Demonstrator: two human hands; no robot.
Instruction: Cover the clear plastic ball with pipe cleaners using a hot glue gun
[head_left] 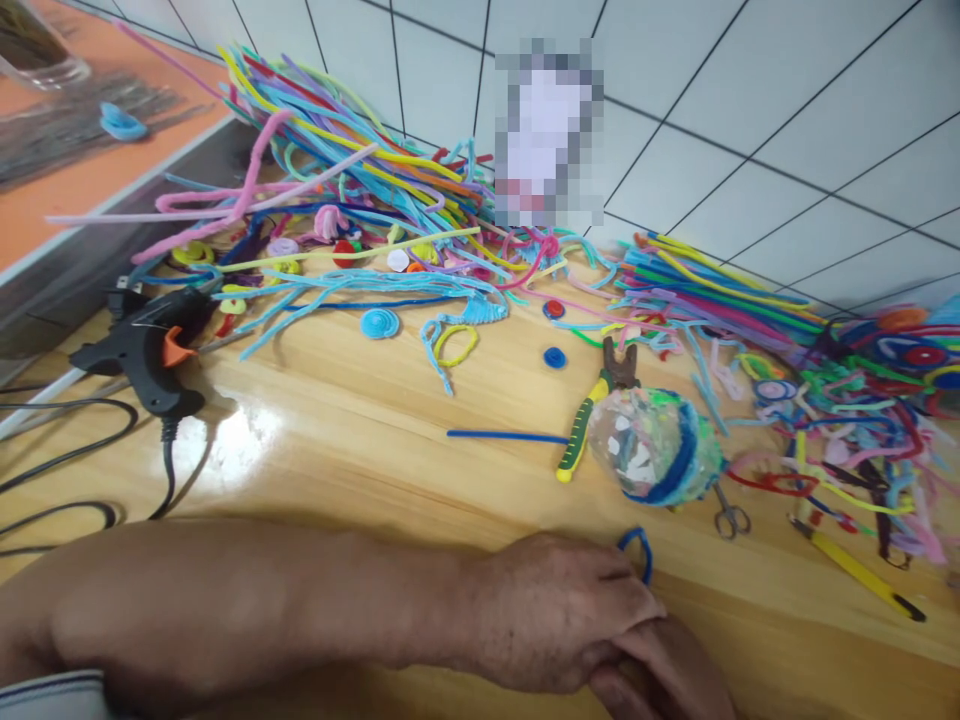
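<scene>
My left hand (562, 610) reaches in from the left, its fingers curled closed at the front of the table. A dark blue pipe cleaner (637, 545), bent into a loop, sticks out above its fingers. Against those fingertips, my right hand (671, 670) is closed too and partly cut off by the lower edge; the grip between the hands is hidden. Just beyond them lies a clear plastic bottle piece (634, 440) with a blue fuzzy band (682, 455). Beside it are yellow-green pliers (577, 430), a straight blue pipe cleaner (510, 436) and small scissors (730, 518).
A black glue gun (154, 350) with its cord lies on the left. Bundles of coloured pipe cleaners (360, 150) line the tiled wall, with coiled blue discs (380, 322) before them. Cut scraps (847, 430) and a yellow craft knife (862, 570) are at the right.
</scene>
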